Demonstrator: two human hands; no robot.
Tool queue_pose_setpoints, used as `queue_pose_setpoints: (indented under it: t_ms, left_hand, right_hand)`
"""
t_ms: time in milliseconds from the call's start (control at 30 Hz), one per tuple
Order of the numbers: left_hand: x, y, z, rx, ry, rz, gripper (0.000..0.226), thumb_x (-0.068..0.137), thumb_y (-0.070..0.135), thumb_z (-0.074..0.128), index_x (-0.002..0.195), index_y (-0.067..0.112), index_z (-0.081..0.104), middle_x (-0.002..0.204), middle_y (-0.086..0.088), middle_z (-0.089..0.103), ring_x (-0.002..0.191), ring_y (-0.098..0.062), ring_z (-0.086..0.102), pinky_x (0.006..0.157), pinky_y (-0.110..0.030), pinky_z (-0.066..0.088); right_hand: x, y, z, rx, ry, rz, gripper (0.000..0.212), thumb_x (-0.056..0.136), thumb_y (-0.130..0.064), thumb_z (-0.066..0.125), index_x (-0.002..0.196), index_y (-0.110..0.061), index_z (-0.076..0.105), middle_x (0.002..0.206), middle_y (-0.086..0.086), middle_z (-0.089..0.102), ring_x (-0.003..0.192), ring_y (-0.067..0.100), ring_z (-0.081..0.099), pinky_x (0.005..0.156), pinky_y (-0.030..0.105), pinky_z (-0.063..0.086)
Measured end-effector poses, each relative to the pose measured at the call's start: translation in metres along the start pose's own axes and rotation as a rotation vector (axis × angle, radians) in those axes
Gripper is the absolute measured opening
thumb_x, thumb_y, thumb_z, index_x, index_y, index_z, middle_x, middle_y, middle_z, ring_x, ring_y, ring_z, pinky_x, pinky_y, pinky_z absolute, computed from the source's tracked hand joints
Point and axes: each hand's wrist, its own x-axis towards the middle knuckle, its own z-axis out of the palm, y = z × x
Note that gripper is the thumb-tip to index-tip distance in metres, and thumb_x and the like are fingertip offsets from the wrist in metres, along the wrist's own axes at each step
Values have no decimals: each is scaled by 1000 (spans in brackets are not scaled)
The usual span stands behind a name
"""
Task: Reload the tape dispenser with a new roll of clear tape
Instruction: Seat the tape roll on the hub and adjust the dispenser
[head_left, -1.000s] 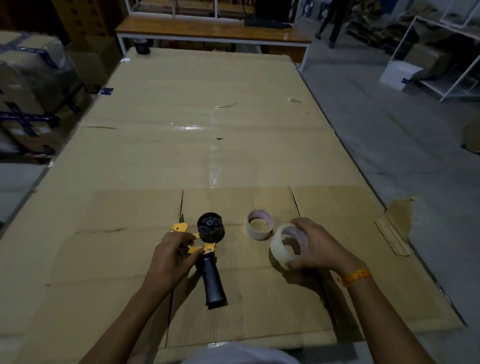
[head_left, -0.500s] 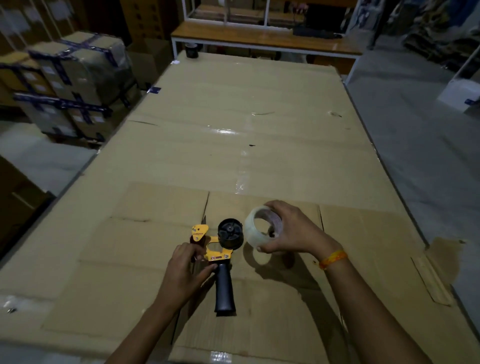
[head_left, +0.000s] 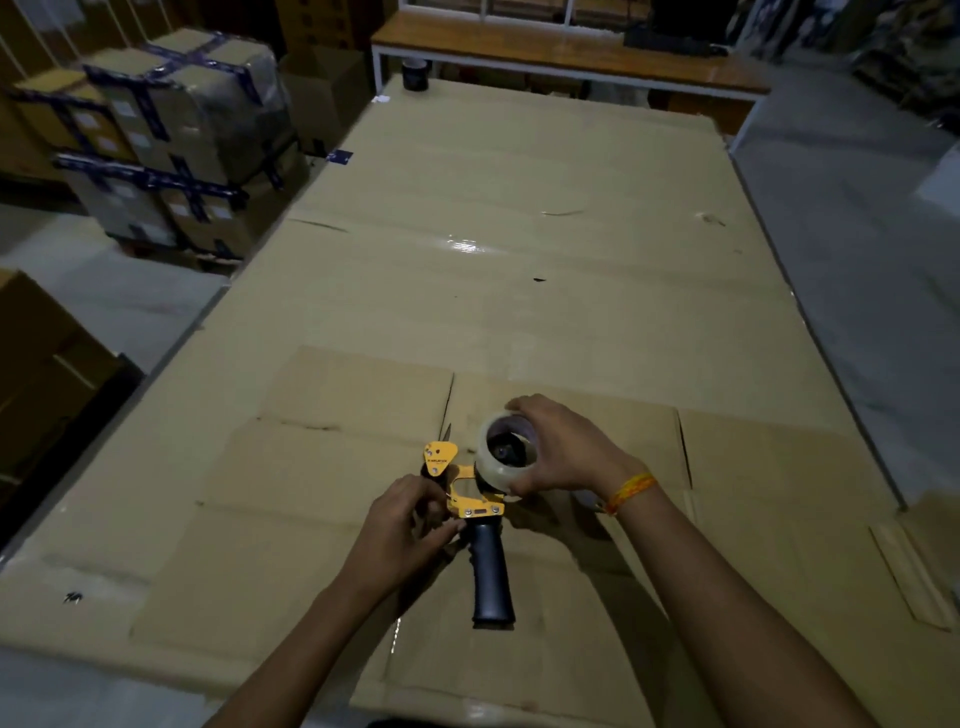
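A tape dispenser (head_left: 475, 506) with a yellow frame and a black handle lies on flattened cardboard near the table's front edge. My left hand (head_left: 402, 525) grips its yellow frame from the left. My right hand (head_left: 563, 449) holds a new roll of clear tape (head_left: 501, 470) over the dispenser's black hub, which shows through the roll's hole. How far the roll sits down on the hub I cannot tell. The empty tape core seen earlier is hidden behind my right hand.
A large table covered in cardboard (head_left: 519, 249) stretches ahead. A dark tape roll (head_left: 415, 74) sits at its far left corner. Wrapped boxes (head_left: 171, 140) stand stacked on the left. A wooden bench (head_left: 561, 52) runs along the back. Grey floor lies to the right.
My right hand lifted the clear tape roll off the cardboard and carried it left onto the dispenser's hub. My left hand kept its hold on the dispenser frame. The camera view swung left.
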Motion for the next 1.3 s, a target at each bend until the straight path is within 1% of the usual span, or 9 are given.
queue_pose_setpoints:
  t_ms: [167, 300, 500, 633, 933, 1033, 1133, 1200, 1300]
  left_hand:
    - [9, -4, -6, -43, -50, 27, 33, 79, 52, 85, 96, 28, 68, 89, 16, 64, 82, -4, 62, 68, -21, 52]
    - [13, -4, -12, -103, -78, 60, 33, 81, 53, 85, 93, 25, 71, 84, 15, 66, 77, -8, 64, 65, -23, 52]
    - [21, -13, -18, -126, -72, 41, 28, 87, 50, 80, 84, 22, 73, 75, 16, 65, 70, -8, 64, 60, -11, 45]
    - [25, -20, -20, -134, -61, 6, 31, 90, 54, 74, 83, 24, 74, 74, 14, 69, 70, -10, 66, 58, -20, 52]
    - [25, -30, -20, -170, -63, -127, 23, 90, 44, 82, 77, 27, 73, 69, 7, 68, 67, -16, 66, 60, -35, 54]
    - [24, -33, -21, -241, -64, -202, 19, 92, 40, 83, 80, 28, 74, 72, 2, 71, 68, -19, 69, 61, -42, 57]
    - [24, -33, -22, -302, -80, -234, 15, 95, 30, 82, 83, 25, 75, 76, -2, 74, 69, -21, 71, 63, -42, 59]
    - [24, -34, -22, -347, -82, -252, 15, 96, 20, 81, 83, 21, 74, 76, -5, 75, 70, -20, 73, 63, -37, 61]
    - [24, -39, -22, -340, -91, -244, 15, 98, 16, 79, 84, 19, 73, 76, -1, 77, 71, -12, 75, 64, -31, 58]
  right_hand:
    - [5, -12, 10, -44, 3, 33, 115, 62, -51, 95, 158, -20, 40, 148, 0, 52, 130, 23, 57, 101, 39, 56]
    - [7, -18, 10, -65, -8, 82, 117, 61, -51, 96, 159, -22, 39, 149, -1, 53, 131, 23, 57, 105, 40, 54]
    - [14, -23, 14, -167, -14, 97, 110, 63, -50, 96, 156, -22, 44, 145, 0, 57, 129, 24, 59, 103, 40, 55]
    - [22, -26, 20, -243, -16, 86, 101, 63, -51, 96, 148, -23, 49, 138, 2, 63, 122, 25, 62, 98, 40, 58]
    - [32, -17, 38, -293, -89, 99, 95, 61, -52, 97, 138, -21, 49, 125, 10, 70, 109, 32, 67, 83, 39, 58]
    - [30, -10, 40, -231, -131, 97, 99, 72, -44, 95, 153, -21, 41, 145, 10, 60, 129, 32, 61, 100, 44, 57]
    - [19, -13, 38, -83, -148, 82, 104, 87, -35, 86, 169, -21, 22, 175, 9, 24, 162, 32, 20, 127, 49, 35]
    - [6, -27, 38, 2, -13, 11, 91, 87, -29, 81, 164, -21, 34, 172, 5, 25, 161, 28, 15, 128, 49, 34]
    - [-13, -50, 52, 42, 127, -148, 60, 81, -42, 80, 136, -24, 61, 144, -1, 45, 138, 22, 35, 112, 40, 46]
